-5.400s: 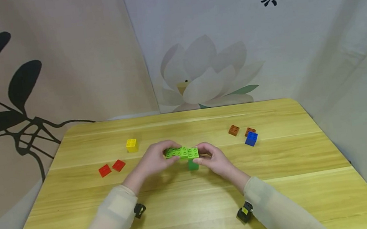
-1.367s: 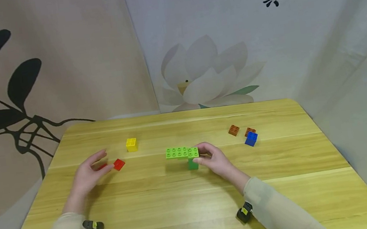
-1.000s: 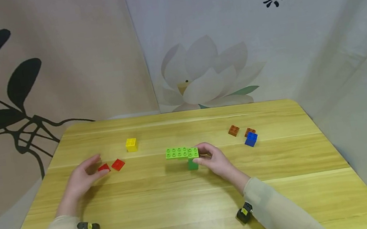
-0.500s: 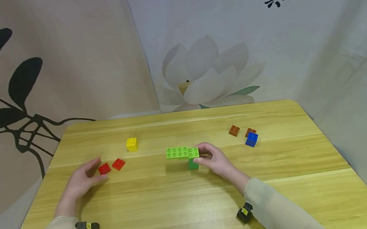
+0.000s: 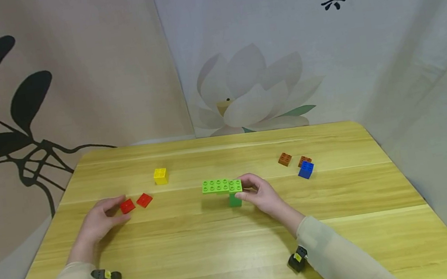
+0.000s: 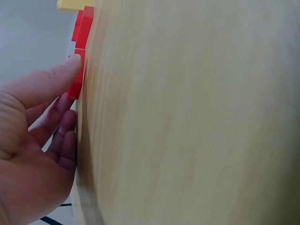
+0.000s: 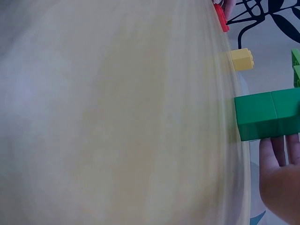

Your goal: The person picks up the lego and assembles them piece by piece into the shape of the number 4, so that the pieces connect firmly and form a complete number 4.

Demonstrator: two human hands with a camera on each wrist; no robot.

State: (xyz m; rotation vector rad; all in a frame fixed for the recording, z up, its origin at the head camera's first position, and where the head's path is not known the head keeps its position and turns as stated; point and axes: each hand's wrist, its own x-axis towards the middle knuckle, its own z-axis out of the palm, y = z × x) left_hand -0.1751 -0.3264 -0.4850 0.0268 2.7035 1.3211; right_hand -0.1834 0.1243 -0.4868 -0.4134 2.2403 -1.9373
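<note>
In the head view, my left hand (image 5: 97, 220) is at the left of the table, thumb and index finger spread around one flat red brick (image 5: 127, 206). In the left wrist view the thumb tip overlaps this brick, the other fingers bent behind it. A second red brick (image 5: 144, 200) lies just to its right. My right hand (image 5: 261, 194) grips the right end of a brick build between thumb and fingers. Light green studded bricks (image 5: 215, 186) form its top and reach out to the left, over a dark green column (image 5: 235, 200) that stands on the table.
A yellow brick (image 5: 161, 176) stands farther back, right of the red ones. At the back right are a brown brick (image 5: 285, 159), another brown brick (image 5: 304, 160) and a blue brick (image 5: 305, 169) against it. A printed cloth (image 5: 255, 93) hangs behind the table (image 5: 239, 260).
My left hand has let go of the light green bricks and moved left to the red bricks. Lately its thumb and index finger have drawn closer together. The right hand keeps its hold.
</note>
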